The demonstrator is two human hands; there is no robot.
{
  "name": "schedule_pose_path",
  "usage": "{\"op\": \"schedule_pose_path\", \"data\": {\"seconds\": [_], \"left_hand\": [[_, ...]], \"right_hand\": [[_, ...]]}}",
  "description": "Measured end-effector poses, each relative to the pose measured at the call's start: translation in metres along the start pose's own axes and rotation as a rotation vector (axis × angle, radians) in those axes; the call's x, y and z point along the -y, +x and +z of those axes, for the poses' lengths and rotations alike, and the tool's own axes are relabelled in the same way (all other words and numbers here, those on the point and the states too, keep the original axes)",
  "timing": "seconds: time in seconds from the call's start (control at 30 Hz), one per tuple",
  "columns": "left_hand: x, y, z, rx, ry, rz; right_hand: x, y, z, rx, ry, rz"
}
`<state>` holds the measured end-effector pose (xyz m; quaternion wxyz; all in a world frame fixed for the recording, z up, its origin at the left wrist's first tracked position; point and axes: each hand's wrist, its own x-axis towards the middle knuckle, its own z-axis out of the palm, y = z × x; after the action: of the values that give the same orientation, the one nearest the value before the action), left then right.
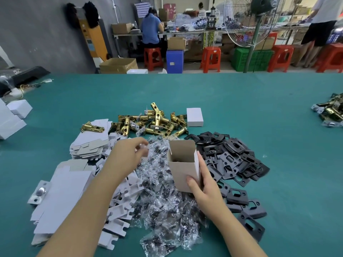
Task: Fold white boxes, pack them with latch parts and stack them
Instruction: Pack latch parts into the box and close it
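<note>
Box: an open white box (182,165) was held upright over the pile of screw packets (165,197), its top flaps raised and something dark lying at the bottom inside.
Right hand: the right hand (201,188) was wrapped round the box's lower right corner, thumb pressed on the near face and fingers laid along the far side.
Left hand: the left hand (130,154) was curled above the packets, its fingertips pinching what looked like a small clear packet; the blur left the item uncertain.
Parts on the counter: brass latches (154,123) were heaped beyond the box, black plates (233,160) spread just to its right, and flat box blanks (89,143) stacked to the left on the green counter (259,108).
Finished work: one closed box (194,117) was lying beside the latches; more closed boxes (13,117) were gathered at the far left edge.
Stage: the box was judged to be mid-packing, with the packet due to be dropped in next.
Risk, grip: the box was held low and by one corner only, so it could be tipped or crushed if squeezed.
Risk, drop: the slippery packet could be caught on a raised flap and fall back into the pile.
Risk, count: with loose heaps so close together, a part could be missed or doubled.
</note>
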<state>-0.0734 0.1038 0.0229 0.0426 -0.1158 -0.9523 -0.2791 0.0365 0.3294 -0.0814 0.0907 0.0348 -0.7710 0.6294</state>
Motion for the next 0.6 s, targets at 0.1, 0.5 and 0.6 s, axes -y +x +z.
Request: {"op": "schedule_pose_path", "data": {"seconds": [0.1,0.5,0.6], "left_hand": [[-0.024,-0.007,-0.017,-0.002,-0.174,0.086],[-0.083,-0.012,-0.001,0.032,-0.052,0.375],[-0.089,-0.007,0.010,0.182,0.102,0.349]], "right_hand": [[-0.003,0.000,-0.001,-0.014,0.010,0.017],[-0.003,0.000,0.000,-0.033,0.012,0.044],[-0.001,0.001,0.000,-0.031,0.016,0.045]]}}
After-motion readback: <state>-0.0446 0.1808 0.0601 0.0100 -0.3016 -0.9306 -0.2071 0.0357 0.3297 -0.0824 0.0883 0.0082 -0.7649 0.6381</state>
